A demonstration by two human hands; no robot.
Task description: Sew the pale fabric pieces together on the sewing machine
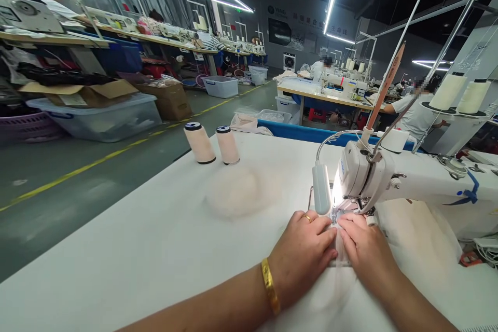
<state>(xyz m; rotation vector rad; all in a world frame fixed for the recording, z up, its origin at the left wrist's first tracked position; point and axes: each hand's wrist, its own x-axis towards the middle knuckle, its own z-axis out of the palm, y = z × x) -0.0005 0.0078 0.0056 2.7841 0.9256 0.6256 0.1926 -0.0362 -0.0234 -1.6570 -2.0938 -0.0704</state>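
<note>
Left hand and right hand sit side by side, fingers flat, not gripping, pressing the thin white fabric down right by the sewing machine.

Sheer white fabric flat on table

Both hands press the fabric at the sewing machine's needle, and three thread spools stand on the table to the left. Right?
Not quite. The head view shows two thread spools, not three, on the table. The rest holds: the left hand and right hand press the fabric at the sewing machine needle.
</note>
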